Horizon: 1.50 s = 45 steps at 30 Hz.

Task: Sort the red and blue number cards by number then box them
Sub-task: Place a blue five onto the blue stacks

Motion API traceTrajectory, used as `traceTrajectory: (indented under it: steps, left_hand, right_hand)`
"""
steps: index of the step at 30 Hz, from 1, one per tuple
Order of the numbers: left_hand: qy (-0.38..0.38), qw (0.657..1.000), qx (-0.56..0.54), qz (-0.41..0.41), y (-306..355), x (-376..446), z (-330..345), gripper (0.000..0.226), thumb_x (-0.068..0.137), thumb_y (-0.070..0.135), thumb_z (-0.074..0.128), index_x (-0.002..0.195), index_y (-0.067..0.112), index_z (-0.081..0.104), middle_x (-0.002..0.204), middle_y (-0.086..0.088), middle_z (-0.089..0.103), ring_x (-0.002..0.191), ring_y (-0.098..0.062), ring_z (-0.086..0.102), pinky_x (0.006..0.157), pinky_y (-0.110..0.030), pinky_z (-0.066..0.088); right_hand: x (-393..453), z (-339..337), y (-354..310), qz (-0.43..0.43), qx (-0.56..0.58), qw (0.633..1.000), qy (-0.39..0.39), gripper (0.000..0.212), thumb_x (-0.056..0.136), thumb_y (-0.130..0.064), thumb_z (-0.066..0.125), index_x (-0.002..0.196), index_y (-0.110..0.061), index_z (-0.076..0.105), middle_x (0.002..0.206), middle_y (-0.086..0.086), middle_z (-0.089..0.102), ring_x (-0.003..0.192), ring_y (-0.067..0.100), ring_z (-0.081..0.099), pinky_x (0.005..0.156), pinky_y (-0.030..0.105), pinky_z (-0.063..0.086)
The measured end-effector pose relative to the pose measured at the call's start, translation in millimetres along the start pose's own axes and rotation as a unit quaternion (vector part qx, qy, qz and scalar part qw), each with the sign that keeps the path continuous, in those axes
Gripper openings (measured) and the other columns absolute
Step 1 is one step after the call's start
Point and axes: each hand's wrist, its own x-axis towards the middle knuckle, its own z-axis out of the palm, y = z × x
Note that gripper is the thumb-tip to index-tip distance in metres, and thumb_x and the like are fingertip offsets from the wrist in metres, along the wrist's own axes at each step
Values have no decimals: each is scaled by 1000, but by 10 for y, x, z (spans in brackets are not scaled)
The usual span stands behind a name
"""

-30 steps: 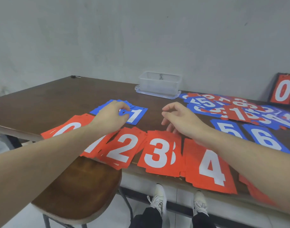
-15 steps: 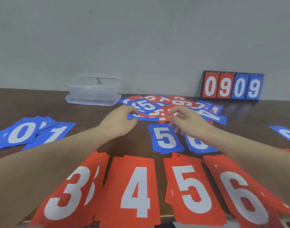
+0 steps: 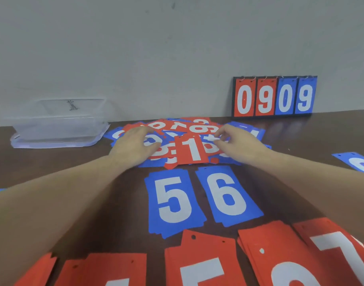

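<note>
A dark brown wooden table is seen to carry everything. Against the grey wall, a clear plastic storage box stands at the far left, well apart from the sorted rows, and a black-framed flip scoreboard reading 0909 stands at the far right. Along the near edge a row of sorted red number-card stacks is laid out, and just beyond it two blue stacks, a blue 5 stack and a blue 6 stack, lie side by side.

Between these and the wall, the unsorted heap of mixed red and blue number cards is spread. On its near edge a red card printed with a white 1 lies on top, its long axis running away from the person, the digit upright to the viewer.

This card is flanked by both hands. The left hand is laid on the heap just left of the card, its fingers bent over the cards; whether anything is pinched cannot be told through the blur. The right hand is held just to the card's right, fingers loosely curved toward its upper right corner, nothing visibly gripped. The right fingertips are judged nearer the card's edge, so a lift from that corner is likely called for.
</note>
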Motion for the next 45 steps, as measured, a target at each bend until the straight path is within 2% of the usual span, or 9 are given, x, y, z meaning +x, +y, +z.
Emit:
traceTrajectory:
  steps: [6, 11, 16, 22, 27, 33, 38, 42, 45]
  left_hand:
    - [-56, 994, 5, -98, -188, 63, 145, 77, 89, 70, 52, 153, 36, 26, 151, 0, 46, 133, -28, 50, 105, -45, 46]
    - [-13, 998, 14, -57, -208, 37, 166, 74, 87, 68, 56, 150, 39, 32, 142, 7, 56, 126, -22, 55, 97, -38, 48]
    - [67, 997, 6, 44, -160, -40, 118, 59, 87, 53, 67, 140, 33, 48, 113, 7, 67, 106, -18, 62, 91, -33, 47]
    - [147, 984, 33, 98, -129, -107, 77, 53, 89, 46, 69, 137, 29, 55, 127, 4, 64, 120, -21, 53, 103, -39, 33]
    - [88, 979, -178, 56, -25, -266, -65, 52, 90, 25, 73, 138, 27, 52, 121, 16, 57, 108, -8, 56, 92, -26, 49]
    - [87, 964, -252, 23, 120, -556, -284, 69, 85, -10, 64, 141, 27, 47, 133, 12, 49, 121, -7, 50, 90, -15, 46]
    - [62, 957, -282, 25, 189, -981, -576, 94, 80, -6, 73, 152, 36, 31, 163, 5, 19, 134, -9, 44, 89, -18, 47]
    - [51, 927, -370, -19, 189, -1463, -829, 80, 82, -11, 67, 133, 46, 43, 113, 32, 56, 90, 17, 60, 69, -7, 48]
    - [36, 922, -380, -67, 59, -1763, -975, 85, 85, -9, 62, 148, 41, 37, 115, 22, 62, 98, -2, 65, 82, -22, 56]
  right_hand:
    - [277, 199, -58, -99, -49, 992, -62, 65, 89, -60, 65, 146, -33, 47, 152, -10, 46, 140, 15, 41, 111, 38, 41]
    - [408, 383, -117, -94, -81, 983, -132, 96, 72, -87, 49, 155, -43, 27, 162, -11, 33, 147, 19, 33, 119, 50, 31]
    - [387, 429, -85, -120, -114, 980, -108, 95, 71, -92, 37, 153, -46, 29, 159, -13, 38, 148, 17, 31, 125, 51, 10]
    - [227, 395, -102, -140, -37, 989, -13, 91, 72, -79, 59, 151, -47, 28, 152, -13, 45, 133, 15, 48, 115, 45, 37]
    - [100, 308, -205, -131, 114, 984, 34, 83, 85, -38, 79, 151, -45, 30, 151, -13, 43, 122, 9, 52, 92, 23, 47]
    - [-183, 93, -441, -90, 166, 982, 25, 102, 87, -14, 78, 157, -47, 12, 154, -5, 41, 116, 15, 64, 85, 30, 59]
    - [-541, -71, -656, -55, 190, 980, 34, 115, 84, -16, 81, 157, -48, -1, 142, 1, 56, 107, 17, 68, 87, 39, 61]
    - [-871, -115, -864, -55, 194, 979, 29, 118, 82, -17, 83, 158, -47, -2, 133, 1, 61, 104, 16, 65, 86, 32, 57]
    - [-1113, -115, -1098, -68, 179, 981, 23, 115, 84, -15, 82, 159, -43, -1, 145, -1, 51, 108, 15, 56, 76, 16, 47]
